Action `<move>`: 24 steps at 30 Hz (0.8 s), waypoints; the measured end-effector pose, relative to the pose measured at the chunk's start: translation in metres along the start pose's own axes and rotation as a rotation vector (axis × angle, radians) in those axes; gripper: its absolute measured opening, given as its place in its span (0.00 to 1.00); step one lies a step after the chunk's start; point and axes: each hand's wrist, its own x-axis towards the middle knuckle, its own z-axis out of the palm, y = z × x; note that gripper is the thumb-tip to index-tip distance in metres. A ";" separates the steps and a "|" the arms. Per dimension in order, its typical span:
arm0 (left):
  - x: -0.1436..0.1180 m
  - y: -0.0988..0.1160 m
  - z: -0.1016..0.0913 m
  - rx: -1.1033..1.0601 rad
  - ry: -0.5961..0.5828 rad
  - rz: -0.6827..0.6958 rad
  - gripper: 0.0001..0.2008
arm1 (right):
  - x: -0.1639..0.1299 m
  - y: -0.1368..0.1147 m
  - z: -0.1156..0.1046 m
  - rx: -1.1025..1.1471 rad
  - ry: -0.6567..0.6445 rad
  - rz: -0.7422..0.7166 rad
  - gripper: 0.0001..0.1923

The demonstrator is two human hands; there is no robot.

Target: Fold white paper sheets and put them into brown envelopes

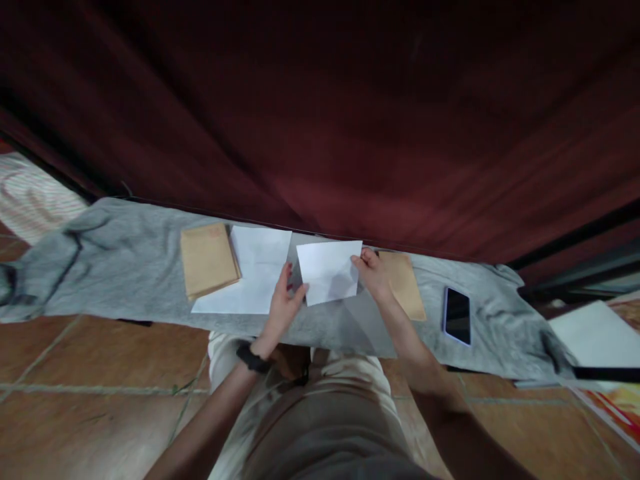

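The left forearm (213, 417) and right forearm (431, 380) reach forward from the lower edge, slanting inward so the hands are near each other but apart. The left hand (284, 305) is spread, its fingers (285, 273) pointing forward and its thumb (301, 292) held away from them. The right hand (374, 272) pinches, fingers curled against the thumb.

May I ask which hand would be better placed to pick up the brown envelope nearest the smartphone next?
Probably the right hand: it is nearer the brown envelope, though its grip holds the smaller white sheet. The left hand is at that sheet's left edge.
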 end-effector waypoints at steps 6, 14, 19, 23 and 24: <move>0.037 0.042 -0.018 -0.138 -0.034 0.168 0.17 | -0.020 -0.048 -0.005 -0.011 0.027 -0.239 0.10; -0.028 -0.010 -0.023 0.232 -0.380 0.443 0.27 | -0.095 0.016 -0.020 -0.292 -0.153 -0.153 0.14; -0.061 -0.034 -0.027 0.411 -0.611 0.506 0.27 | -0.141 0.050 -0.028 -0.448 -0.369 -0.167 0.23; -0.066 -0.037 -0.034 0.338 -0.669 0.508 0.22 | -0.158 0.060 -0.031 -0.456 -0.456 -0.327 0.27; -0.065 -0.036 -0.034 0.294 -0.655 0.481 0.19 | -0.158 0.061 -0.031 -0.456 -0.455 -0.346 0.25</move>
